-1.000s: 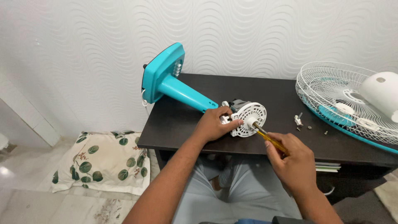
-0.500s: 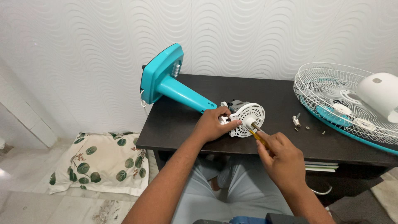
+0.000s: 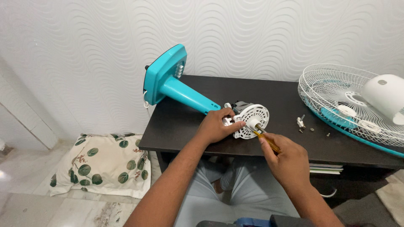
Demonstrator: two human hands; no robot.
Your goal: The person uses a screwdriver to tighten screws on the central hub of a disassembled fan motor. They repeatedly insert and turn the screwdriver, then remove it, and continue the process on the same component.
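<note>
Head view: a fan lies dismantled on a dark table (image 3: pixel 181 126) set against a white wavy wall. Its motor (image 3: pixel 248 120), with the round white slotted front plate facing the person, rests near the table's front edge, joined to the teal stand (image 3: pixel 185 94) whose base (image 3: pixel 162 75) tips up toward the wall.

Left hand (image 3: pixel 216 126) is curled around the left side of the motor, thumb and fingers pressed against the plate's rim, steadying it. Right hand (image 3: pixel 286 157) is closed in a fist around a yellow-handled screwdriver (image 3: pixel 263 135), whose tip meets the plate just beside the central white hub. Whether the tip is seated in a screw head cannot be told; it is too small.

To the right, a few loose screws (image 3: pixel 305 126) and a small white fitting lie on the table, near the wire guard (image 3: pixel 345 105), which holds a white cap (image 3: pixel 385 94). On the floor at left is a leaf-print cushion (image 3: pixel 99 162).

Doing this well seems to call for keeping the shaft in line with the screw, pushing firmly inward while turning, and letting the left hand resist the twist so the motor does not roll. The tool comes in at a slant here, so a straighter line would lower the risk of slipping. Loose screws are best kept together, away from the table edge.
</note>
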